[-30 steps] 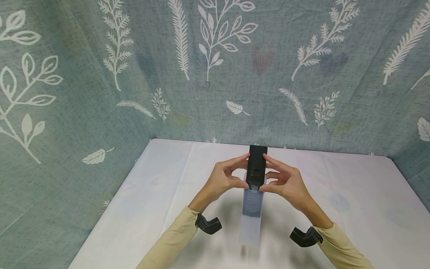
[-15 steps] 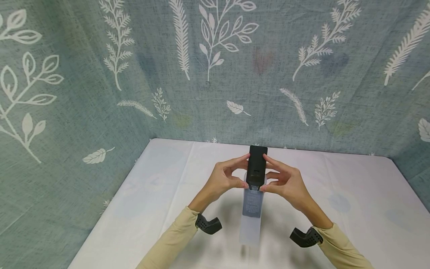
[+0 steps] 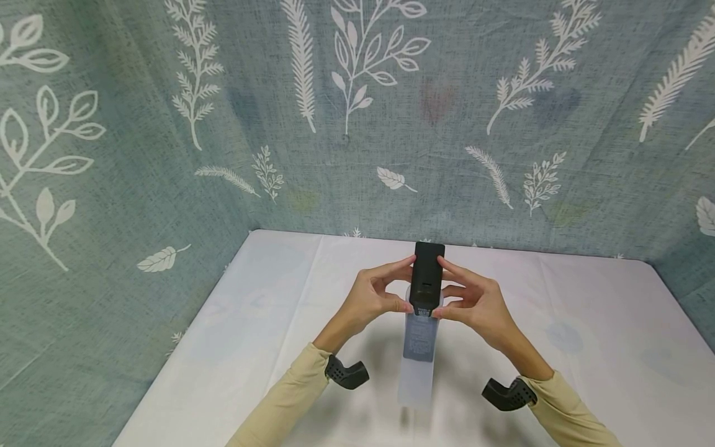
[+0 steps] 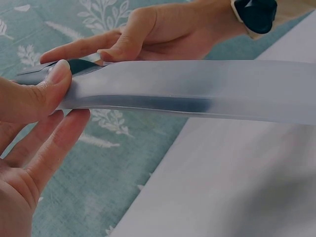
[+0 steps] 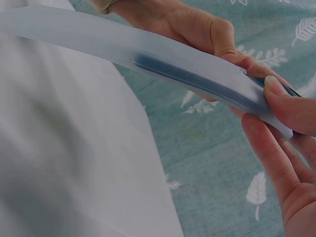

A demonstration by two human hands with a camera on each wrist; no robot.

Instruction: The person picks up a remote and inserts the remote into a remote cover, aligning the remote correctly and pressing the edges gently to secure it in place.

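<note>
A black, flat rectangular device (image 3: 427, 273) sticks out of the top of a frosted translucent sleeve (image 3: 416, 382). Its lower part shows dimly through the sleeve, and small light print is visible near the sleeve's mouth. My left hand (image 3: 365, 298) pinches the left edge, thumb at the sleeve's mouth and index fingertip higher on the device. Mirroring it, my right hand (image 3: 475, 307) pinches the right edge. In the left wrist view the sleeve (image 4: 237, 89) stretches off to the right, with its far end flat and unfilled. The right wrist view shows the thumb (image 5: 276, 89) pressing the sleeve's mouth.
A white cloth-covered table (image 3: 313, 273) lies under the hands. Behind and to the left hangs a grey-green curtain (image 3: 335, 180) with white leaf prints. Each wrist wears a black camera mount, such as the left wrist's mount (image 3: 346, 374).
</note>
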